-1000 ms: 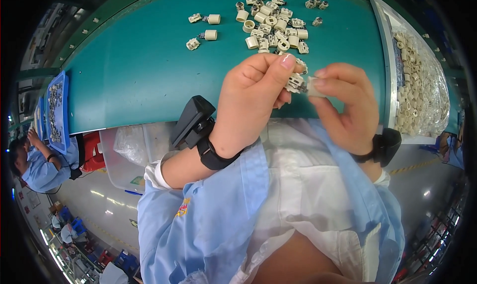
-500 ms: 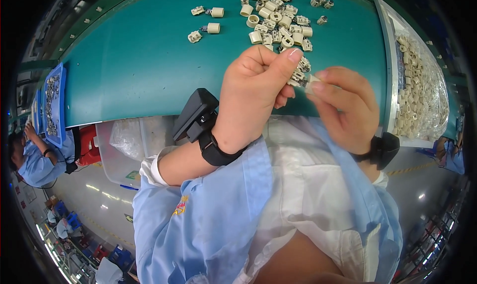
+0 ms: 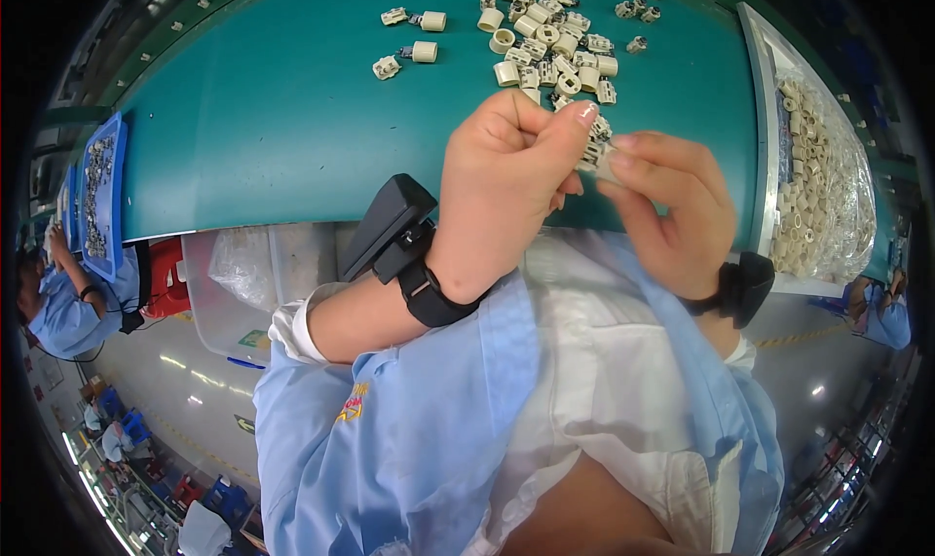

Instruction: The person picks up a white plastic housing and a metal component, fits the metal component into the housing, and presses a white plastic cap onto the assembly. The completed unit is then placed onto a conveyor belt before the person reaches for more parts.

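Above the table's near edge, my left hand is closed around a cream plastic slotted insert with dark metal parts, thumb on top. My right hand pinches a small cream sleeve between thumb and fingers, right against the insert. Fingers cover much of both pieces, so how deep one sits in the other cannot be seen. Just beyond my hands lies a loose pile of cream sleeves and slotted inserts.
Two sleeve-and-insert pairs lie apart on the green table. At right stands a tray with a plastic bag of sleeves. A blue bin of small parts is at far left, near a co-worker.
The sleeve in my right hand has come up closer against the insert, narrowing the gap between them. My left hand keeps its grip; the whole view has shifted slightly.
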`<control>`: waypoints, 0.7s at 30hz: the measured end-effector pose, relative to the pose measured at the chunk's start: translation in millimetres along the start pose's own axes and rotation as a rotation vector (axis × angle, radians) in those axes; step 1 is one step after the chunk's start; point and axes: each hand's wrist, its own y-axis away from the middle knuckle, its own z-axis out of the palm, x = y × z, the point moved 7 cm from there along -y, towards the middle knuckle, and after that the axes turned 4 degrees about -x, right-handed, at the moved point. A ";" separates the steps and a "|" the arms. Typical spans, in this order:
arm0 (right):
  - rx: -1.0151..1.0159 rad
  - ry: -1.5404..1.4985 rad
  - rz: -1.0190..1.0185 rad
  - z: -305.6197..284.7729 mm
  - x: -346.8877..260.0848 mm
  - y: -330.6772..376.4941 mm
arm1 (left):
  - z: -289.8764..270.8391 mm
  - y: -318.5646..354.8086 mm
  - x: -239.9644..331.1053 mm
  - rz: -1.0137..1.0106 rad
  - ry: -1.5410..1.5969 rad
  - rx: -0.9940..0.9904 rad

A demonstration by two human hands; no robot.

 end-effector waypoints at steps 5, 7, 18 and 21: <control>-0.014 -0.069 0.053 2.1 6.7 0.0 | -1.7 -2.5 -5.7 -0.066 0.014 -0.002; -0.014 -0.138 0.096 3.3 12.8 1.1 | -1.3 -2.6 -7.0 -0.064 0.016 -0.017; 0.007 -0.306 0.172 8.7 24.1 4.7 | 1.7 -4.9 -8.8 -0.061 0.096 -0.052; 0.091 -0.596 0.299 13.3 34.4 6.5 | 4.4 -7.2 -10.1 -0.036 0.072 -0.073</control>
